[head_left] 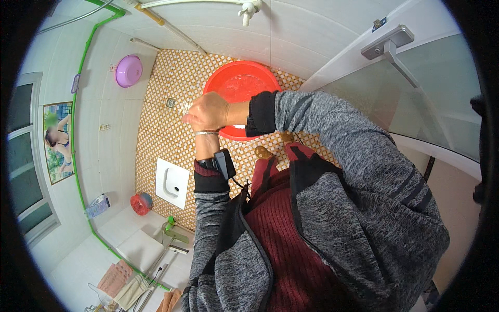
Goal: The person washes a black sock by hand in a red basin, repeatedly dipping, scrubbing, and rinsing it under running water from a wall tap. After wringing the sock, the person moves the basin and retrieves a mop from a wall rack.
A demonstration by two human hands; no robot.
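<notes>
My left hand (197,120) and my right hand (217,108) are pressed together above the near left edge of a large red basin (270,78). Fingers on both hands look curled closed, the right hand lying over and against the left. Whatever may be between them is hidden. A silvery bracelet (207,133) circles my left wrist, and a black strapped device (224,164) sits further up that forearm. Water glints inside the basin, which rests on the patterned floor. Something small and white (239,126) shows in the basin below my right wrist.
A squat toilet (167,193) is set into the tiled floor (156,119) at left, near a floor drain (170,103). A purple basin (129,71) hangs on the left wall. A tap (247,12) juts out above the basin. A glass-panelled door (416,99) stands at right.
</notes>
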